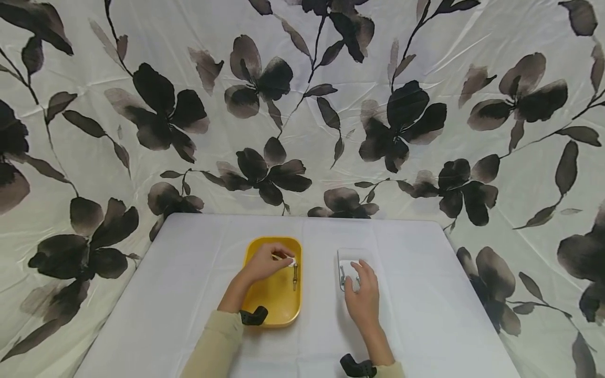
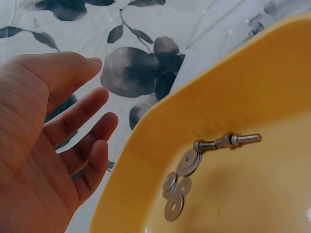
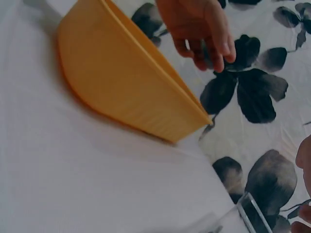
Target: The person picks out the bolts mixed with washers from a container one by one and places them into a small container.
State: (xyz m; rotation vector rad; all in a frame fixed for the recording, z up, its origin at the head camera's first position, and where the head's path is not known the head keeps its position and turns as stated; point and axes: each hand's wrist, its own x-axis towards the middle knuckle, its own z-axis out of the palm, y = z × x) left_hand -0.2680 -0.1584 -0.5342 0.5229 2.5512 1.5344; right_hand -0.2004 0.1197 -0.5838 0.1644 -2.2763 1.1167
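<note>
My left hand [image 1: 267,261] is above the yellow tray [image 1: 270,300], fingers loosely bent. In the left wrist view the hand [image 2: 46,116] holds nothing, with a gap between thumb and fingers. On the tray's floor, metal bolts [image 2: 208,145] lie end to end beside several flat washers [image 2: 188,163]. My right hand [image 1: 365,295] hovers over a small clear box [image 1: 354,252], thumb and fingers apart, nothing visible between them. Small bolts [image 1: 342,277] lie in the box, partly hidden by that hand. Only its fingers [image 3: 306,162] show in the right wrist view.
A white cloth covers the table [image 1: 420,304], which ends at a back edge before a floral-patterned sheet [image 1: 331,131]. The tray stands left of the clear box, with a strip of tabletop between them. Each wrist wears a black camera mount [image 1: 255,316].
</note>
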